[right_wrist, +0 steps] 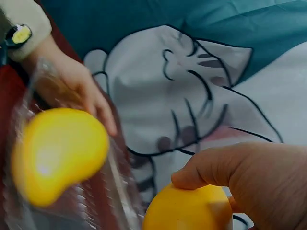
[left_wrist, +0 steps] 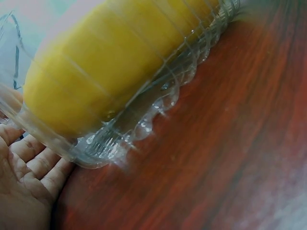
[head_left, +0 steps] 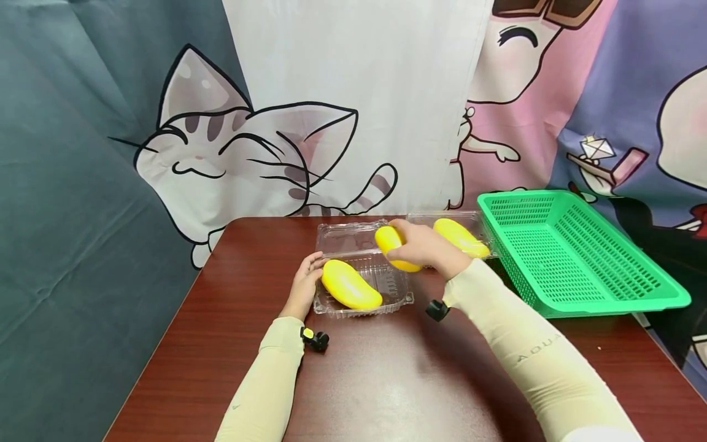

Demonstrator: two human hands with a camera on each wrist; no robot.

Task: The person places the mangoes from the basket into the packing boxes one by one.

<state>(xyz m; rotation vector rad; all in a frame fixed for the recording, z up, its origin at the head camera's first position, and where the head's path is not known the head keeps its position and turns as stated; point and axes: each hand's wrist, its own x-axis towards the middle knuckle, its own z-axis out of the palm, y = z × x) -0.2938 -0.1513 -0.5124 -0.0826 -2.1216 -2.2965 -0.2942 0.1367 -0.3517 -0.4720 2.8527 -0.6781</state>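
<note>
In the head view my right hand (head_left: 422,245) grips a yellow toy mango (head_left: 407,265) above the right side of an open clear plastic clamshell box (head_left: 394,285). The right wrist view shows the thumb (right_wrist: 206,165) lying over the held mango (right_wrist: 189,211). A second mango (head_left: 350,285) lies in the left part of that box. My left hand (head_left: 304,283) stands at the box's left side, its fingers (left_wrist: 43,163) extended against the clear wall. A third mango (head_left: 461,237) sits in another clear box (head_left: 480,221) behind my right hand.
A green slotted plastic basket (head_left: 585,301) stands on the right side of the dark red-brown table (head_left: 353,380). The first box's raised lid (head_left: 345,236) leans toward the back edge. A cartoon-cat curtain (head_left: 331,55) hangs right behind the table.
</note>
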